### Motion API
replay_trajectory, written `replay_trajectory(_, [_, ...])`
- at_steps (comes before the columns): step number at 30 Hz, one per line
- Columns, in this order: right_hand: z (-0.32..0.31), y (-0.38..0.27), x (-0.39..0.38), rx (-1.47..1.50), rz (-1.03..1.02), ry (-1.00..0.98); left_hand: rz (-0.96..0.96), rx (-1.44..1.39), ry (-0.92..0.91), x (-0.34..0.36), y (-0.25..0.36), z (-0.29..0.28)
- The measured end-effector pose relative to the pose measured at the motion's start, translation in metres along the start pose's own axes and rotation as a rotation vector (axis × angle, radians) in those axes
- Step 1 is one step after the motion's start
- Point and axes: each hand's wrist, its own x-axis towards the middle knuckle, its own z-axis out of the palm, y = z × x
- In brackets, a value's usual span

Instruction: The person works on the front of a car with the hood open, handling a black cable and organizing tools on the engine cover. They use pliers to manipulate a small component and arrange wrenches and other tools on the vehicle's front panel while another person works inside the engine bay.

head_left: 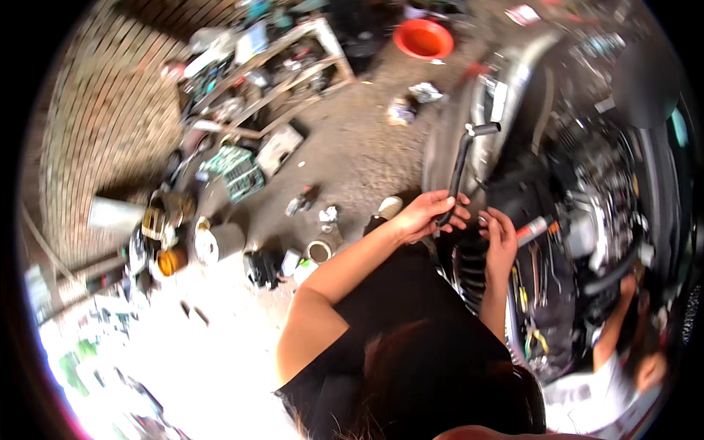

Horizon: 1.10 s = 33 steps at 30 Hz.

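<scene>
My left hand is closed around the lower end of a long black tube, which has a short crosspiece and a silvery joint at its top. Just to the right, my right hand has bent fingers pinched near a small metallic piece, too small to name. Beside and beyond both hands lies an open vehicle engine bay. A dark tool mat with wrenches and pliers lies along its near part, and an orange-and-white cylinder is near my right hand.
A co-worker in a white top reaches into the engine bay at the lower right. To the left are a wooden rack of clutter, a red basin, a green crate, buckets and a brick wall.
</scene>
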Motion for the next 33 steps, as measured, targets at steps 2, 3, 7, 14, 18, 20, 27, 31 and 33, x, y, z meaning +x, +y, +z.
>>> replay_trajectory(2, [0.008,0.020,0.017,-0.034,0.047,-0.063,0.099,-0.024,0.173,-0.006,0.007,-0.034])
replay_trajectory(3, [0.013,0.034,0.028,-0.087,-0.020,-0.071,0.144,-0.026,0.264,-0.006,0.006,-0.052])
replay_trajectory(7, [0.020,0.051,0.064,-0.510,-0.206,-0.052,0.236,-0.293,0.730,-0.002,-0.014,-0.125])
replay_trajectory(14, [0.035,0.048,0.091,-0.615,-0.266,-0.055,0.279,-0.881,1.140,0.001,-0.055,-0.312])
replay_trajectory(18, [0.047,0.034,0.086,-0.697,-0.254,-0.105,0.408,-0.923,0.957,-0.009,0.048,-0.374])
replay_trajectory(20, [0.053,0.030,0.084,-0.710,-0.266,-0.104,0.558,-0.881,0.755,-0.015,0.134,-0.401])
replay_trajectory(27, [0.063,0.016,0.099,-0.817,-0.327,-0.162,0.824,-0.640,0.920,-0.034,0.313,-0.364])
replay_trajectory(31, [0.066,0.012,0.098,-0.768,-0.335,-0.153,0.584,-0.012,1.170,0.002,0.224,-0.387])
replay_trajectory(33, [0.067,0.004,0.097,-0.726,-0.298,-0.186,0.415,0.113,1.087,0.006,0.114,-0.401])
